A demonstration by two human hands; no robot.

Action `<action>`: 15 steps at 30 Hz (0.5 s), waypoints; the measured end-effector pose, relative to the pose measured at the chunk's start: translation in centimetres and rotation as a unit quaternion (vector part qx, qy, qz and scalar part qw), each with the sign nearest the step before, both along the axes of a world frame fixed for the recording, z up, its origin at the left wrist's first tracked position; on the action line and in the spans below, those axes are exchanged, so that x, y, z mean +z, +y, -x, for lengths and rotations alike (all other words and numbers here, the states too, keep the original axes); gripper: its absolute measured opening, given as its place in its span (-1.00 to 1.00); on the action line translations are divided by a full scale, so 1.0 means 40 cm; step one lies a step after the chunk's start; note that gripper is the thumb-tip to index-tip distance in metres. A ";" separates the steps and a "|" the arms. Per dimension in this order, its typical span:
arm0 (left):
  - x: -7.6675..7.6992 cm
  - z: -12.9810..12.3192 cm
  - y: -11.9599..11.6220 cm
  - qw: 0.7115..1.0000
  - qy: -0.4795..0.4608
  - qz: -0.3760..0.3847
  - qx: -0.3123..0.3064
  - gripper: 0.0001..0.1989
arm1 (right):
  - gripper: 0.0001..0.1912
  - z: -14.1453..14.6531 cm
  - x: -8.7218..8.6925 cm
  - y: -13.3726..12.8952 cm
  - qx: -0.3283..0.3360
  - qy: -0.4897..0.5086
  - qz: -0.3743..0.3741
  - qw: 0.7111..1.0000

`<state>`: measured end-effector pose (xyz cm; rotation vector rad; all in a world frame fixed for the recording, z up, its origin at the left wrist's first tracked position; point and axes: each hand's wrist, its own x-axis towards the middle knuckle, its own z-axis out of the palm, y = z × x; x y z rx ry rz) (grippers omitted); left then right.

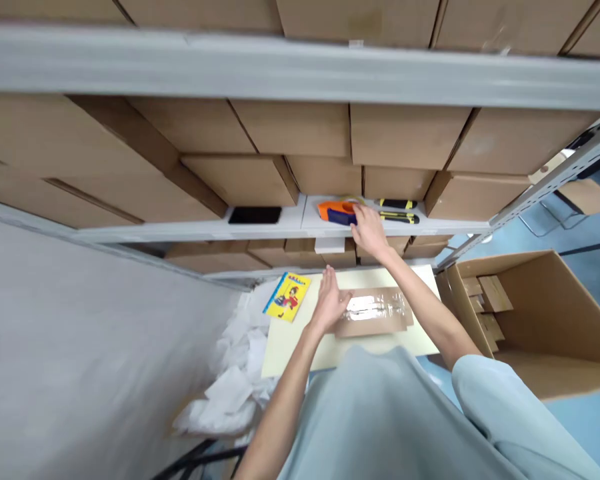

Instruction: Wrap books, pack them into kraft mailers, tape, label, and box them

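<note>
My right hand [370,230] reaches up to the grey shelf, its fingers closed around the near end of an orange and dark blue tape dispenser [337,212]. My left hand [329,301] rests at the left edge of a flat cardboard box [373,327], fingers stretched out and thumb apart. Shiny clear tape [370,307] runs along the top of this box, which lies on the pale yellow tabletop [290,350]. Left of that hand is a yellow booklet [287,297] with a cartoon figure.
Two yellow and black cutters [398,204] and a black phone-like slab [255,215] lie on the shelf. Stacked cardboard boxes [405,137] fill the shelving. A large open carton [555,320] holding small boxes stands at right. Crumpled white paper [235,390] heaps at left beside the wall.
</note>
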<state>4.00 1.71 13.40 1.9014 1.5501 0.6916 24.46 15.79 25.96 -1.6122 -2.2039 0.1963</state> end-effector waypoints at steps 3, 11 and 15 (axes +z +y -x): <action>-0.081 0.054 -0.091 0.991 -0.022 0.088 0.093 -0.08 | -0.33 -0.085 -0.137 -0.207 -0.077 0.090 -0.025 0.993; -0.160 -0.026 -0.191 0.964 -0.043 0.209 0.160 -0.44 | 0.12 -0.172 -0.449 -0.623 -0.276 0.179 0.256 0.909; -0.148 -0.110 -0.178 0.953 0.041 0.234 0.187 -0.20 | 0.19 -0.179 -0.500 -0.587 -0.324 0.191 0.305 0.875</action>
